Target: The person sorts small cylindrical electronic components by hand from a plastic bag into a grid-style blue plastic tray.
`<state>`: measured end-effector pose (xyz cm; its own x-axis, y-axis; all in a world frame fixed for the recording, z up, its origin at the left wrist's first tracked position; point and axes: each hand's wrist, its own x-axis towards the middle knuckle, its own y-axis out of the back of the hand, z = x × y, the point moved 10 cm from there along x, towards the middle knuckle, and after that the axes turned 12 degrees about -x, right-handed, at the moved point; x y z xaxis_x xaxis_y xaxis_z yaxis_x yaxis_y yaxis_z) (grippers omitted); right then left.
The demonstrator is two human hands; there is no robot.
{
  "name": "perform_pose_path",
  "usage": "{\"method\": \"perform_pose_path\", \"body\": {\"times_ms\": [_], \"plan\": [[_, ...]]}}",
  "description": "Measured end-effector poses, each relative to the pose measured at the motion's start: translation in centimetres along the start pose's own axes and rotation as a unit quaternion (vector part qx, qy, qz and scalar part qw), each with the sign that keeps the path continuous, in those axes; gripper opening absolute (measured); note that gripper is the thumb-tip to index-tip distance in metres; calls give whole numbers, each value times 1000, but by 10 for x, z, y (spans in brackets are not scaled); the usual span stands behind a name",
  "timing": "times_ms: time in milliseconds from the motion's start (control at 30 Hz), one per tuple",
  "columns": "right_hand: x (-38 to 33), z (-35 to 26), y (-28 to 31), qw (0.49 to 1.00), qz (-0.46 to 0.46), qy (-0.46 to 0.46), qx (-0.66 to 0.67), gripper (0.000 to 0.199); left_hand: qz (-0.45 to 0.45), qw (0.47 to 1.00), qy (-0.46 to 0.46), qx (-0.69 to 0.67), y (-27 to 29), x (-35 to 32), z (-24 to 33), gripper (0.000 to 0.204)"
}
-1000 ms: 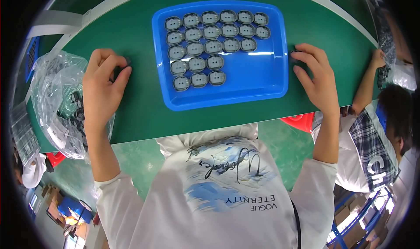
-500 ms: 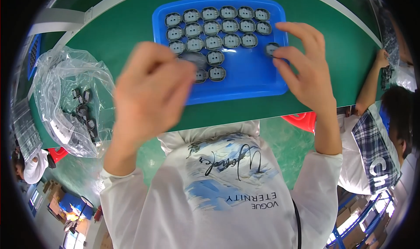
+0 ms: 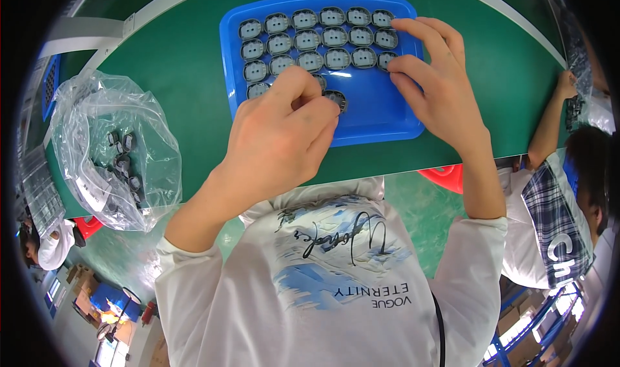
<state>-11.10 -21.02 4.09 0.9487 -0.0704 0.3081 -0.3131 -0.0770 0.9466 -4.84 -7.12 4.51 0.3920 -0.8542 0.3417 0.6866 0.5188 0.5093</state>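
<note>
A blue tray [image 3: 381, 112] holds rows of small oval grey housings [image 3: 306, 40], each with a dark rim and a lighter face with two holes. My left hand [image 3: 281, 125] is over the tray's near left part, thumb and fingers pinched on a dark oval housing [image 3: 334, 101] low over the tray. It hides some of the housings in the nearer rows. At the right end of the third row, my right hand [image 3: 436, 86] has its thumb and a fingertip at another oval housing [image 3: 385, 60]. Another finger of that hand reaches toward the far right corner housings.
A clear plastic bag [image 3: 158, 154] with several loose dark parts [image 3: 123, 163] lies left of the tray on the green table [image 3: 194, 63]. A red stool [image 3: 445, 178] stands below the table's near edge. A co-worker's arm [image 3: 549, 118] rests at the far right.
My right hand has carried its housing left and away from me to the third row's end. My left hand has moved right with its housing. The tray has shifted slightly left.
</note>
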Motion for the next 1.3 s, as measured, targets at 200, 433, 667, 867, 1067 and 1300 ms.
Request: {"method": "perform_pose_path", "body": {"times_ms": [200,433,667,867,1067,1300], "plan": [[2,2,-2,1000,-9,6,-2,13,13,1000,6,-10,1,2,-1,14],[4,1,1,1000,4,0,14,17,17,1000,-21,-3,-4,9,1,7],[22,-20,-1,1000,0,22,4,16,-2,1000,11,3,-7,8,-1,13],[21,-23,-6,999,-9,39,4,18,7,1000,12,-4,-2,5,-1,13],[15,7,8,1000,1,-18,6,20,14,1000,-14,-3,-3,6,-5,7],[11,23,18,999,2,-45,-11,27,-36,997,-38,55,-13,26,17,9]]}}
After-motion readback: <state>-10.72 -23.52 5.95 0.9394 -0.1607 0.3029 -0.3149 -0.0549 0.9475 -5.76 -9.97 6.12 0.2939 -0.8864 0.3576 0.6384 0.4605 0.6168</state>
